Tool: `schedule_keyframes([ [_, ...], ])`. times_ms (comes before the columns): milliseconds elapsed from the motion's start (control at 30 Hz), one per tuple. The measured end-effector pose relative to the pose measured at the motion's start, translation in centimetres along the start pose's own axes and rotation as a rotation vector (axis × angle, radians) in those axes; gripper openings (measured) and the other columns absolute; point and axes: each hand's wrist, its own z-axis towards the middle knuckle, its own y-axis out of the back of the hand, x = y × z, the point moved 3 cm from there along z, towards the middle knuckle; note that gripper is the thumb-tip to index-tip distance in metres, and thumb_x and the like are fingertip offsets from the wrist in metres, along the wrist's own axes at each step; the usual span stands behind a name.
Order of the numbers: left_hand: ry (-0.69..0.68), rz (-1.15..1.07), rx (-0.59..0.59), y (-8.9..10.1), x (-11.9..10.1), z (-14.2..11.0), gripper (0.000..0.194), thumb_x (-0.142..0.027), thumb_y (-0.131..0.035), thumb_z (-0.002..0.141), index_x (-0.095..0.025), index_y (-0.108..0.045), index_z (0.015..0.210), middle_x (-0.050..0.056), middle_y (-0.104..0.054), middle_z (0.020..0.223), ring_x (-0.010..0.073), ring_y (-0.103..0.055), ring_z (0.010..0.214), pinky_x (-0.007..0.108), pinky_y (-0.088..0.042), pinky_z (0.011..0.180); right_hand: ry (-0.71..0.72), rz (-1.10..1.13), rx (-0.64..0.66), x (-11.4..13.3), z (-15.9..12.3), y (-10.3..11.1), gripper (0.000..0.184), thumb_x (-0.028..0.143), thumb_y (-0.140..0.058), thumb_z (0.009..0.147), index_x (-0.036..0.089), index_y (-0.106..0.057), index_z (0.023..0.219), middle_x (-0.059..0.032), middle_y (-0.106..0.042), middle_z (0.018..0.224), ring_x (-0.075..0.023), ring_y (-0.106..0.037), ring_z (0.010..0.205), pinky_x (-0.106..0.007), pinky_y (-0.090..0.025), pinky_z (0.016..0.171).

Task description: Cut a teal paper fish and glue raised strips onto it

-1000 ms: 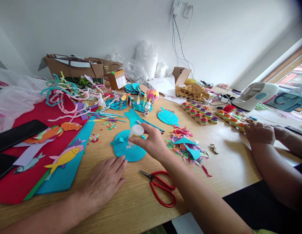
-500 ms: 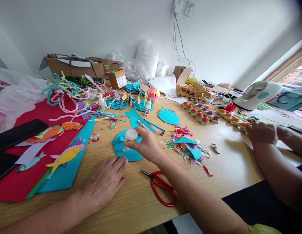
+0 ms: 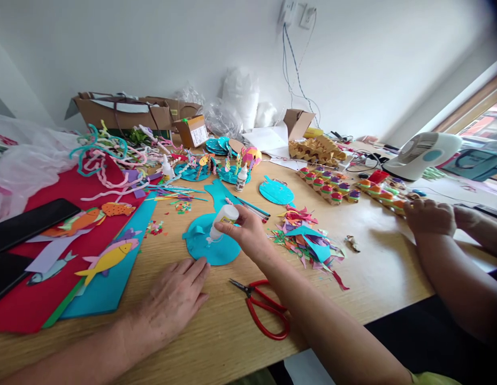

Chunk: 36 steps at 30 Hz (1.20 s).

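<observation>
My right hand (image 3: 248, 235) grips a small white glue bottle (image 3: 226, 216) by its body. The bottle is tilted, its nozzle pointing down at a round turquoise foam piece (image 3: 196, 251). A whitish spot of glue shows under the tip. On the table my left hand (image 3: 178, 289) lies flat with fingers stretched out, its fingertips at the near edge of the foam piece. It holds nothing. Red-handled scissors (image 3: 268, 310) lie below my right forearm. Just behind the foam piece are a turquoise offcut (image 3: 218, 193) and some thin sticks (image 3: 252, 208).
Paper scraps (image 3: 308, 235) are heaped to the right. Paper fish (image 3: 112, 256) lie on coloured sheets at left, beside phones (image 3: 31, 222). Another glue bottle (image 3: 241, 179) stands behind. Painted egg cartons (image 3: 330, 184) and another person's hands (image 3: 430, 216) are at right.
My right hand has tipped the glue bottle further, bringing its base up and right so the nozzle shows on the foam piece. My left hand stays in place.
</observation>
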Motion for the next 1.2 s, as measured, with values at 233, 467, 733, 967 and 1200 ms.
schedule_keyframes([
  [233, -0.003, -0.054, -0.014, 0.0, -0.5, 0.5, 0.045, -0.018, -0.057, 0.083, -0.008, -0.053, 0.126, 0.016, -0.059, 0.126, 0.0312, -0.057, 0.108, 0.046, -0.051, 0.089, -0.124, 0.223, -0.030, 0.0, -0.3, 1.8, 0.030, 0.039, -0.073, 0.061, 0.018, -0.055, 0.072, 0.0024, -0.055, 0.066, -0.0137, -0.050, 0.063, -0.026, -0.039, 0.058],
  [467, -0.024, -0.064, -0.031, 0.3, -1.2, 1.2, 0.044, -0.018, -0.058, 0.083, -0.007, -0.053, 0.125, 0.017, -0.059, 0.125, 0.0317, -0.059, 0.103, 0.047, -0.052, 0.086, 0.030, -0.150, -0.028, 1.1, -0.8, 2.5, 0.027, 0.039, -0.071, 0.066, 0.017, -0.059, 0.077, 0.0000, -0.061, 0.074, -0.0169, -0.053, 0.073, -0.026, -0.038, 0.064],
  [733, -0.035, -0.030, -0.042, 0.2, -1.7, 2.2, 0.044, -0.017, -0.054, 0.083, -0.007, -0.052, 0.126, 0.016, -0.060, 0.124, 0.0313, -0.059, 0.102, 0.047, -0.052, 0.083, 0.098, -0.289, -0.019, 1.1, -0.9, 2.8, 0.025, 0.040, -0.068, 0.070, 0.018, -0.059, 0.073, 0.0005, -0.060, 0.073, -0.0165, -0.052, 0.072, -0.026, -0.035, 0.063],
  [967, -0.052, -0.009, -0.083, 0.0, -1.9, 2.7, 0.042, -0.017, -0.050, 0.084, -0.010, -0.053, 0.125, 0.015, -0.060, 0.124, 0.0299, -0.060, 0.096, 0.046, -0.053, 0.079, 0.060, -0.299, -0.012, 1.5, -0.8, 2.6, 0.023, 0.037, -0.071, 0.067, 0.018, -0.059, 0.072, -0.0003, -0.062, 0.074, -0.0181, -0.054, 0.075, -0.026, -0.038, 0.066],
  [1200, -0.057, 0.030, -0.076, -0.3, -2.0, 3.2, 0.043, -0.020, -0.049, 0.086, -0.010, -0.051, 0.128, 0.015, -0.059, 0.124, 0.0298, -0.060, 0.096, 0.044, -0.053, 0.077, 0.040, -0.316, 0.007, 1.5, -0.7, 2.5, 0.023, 0.035, -0.074, 0.066, 0.018, -0.058, 0.071, 0.0002, -0.058, 0.069, -0.0179, -0.053, 0.072, -0.027, -0.037, 0.066],
])
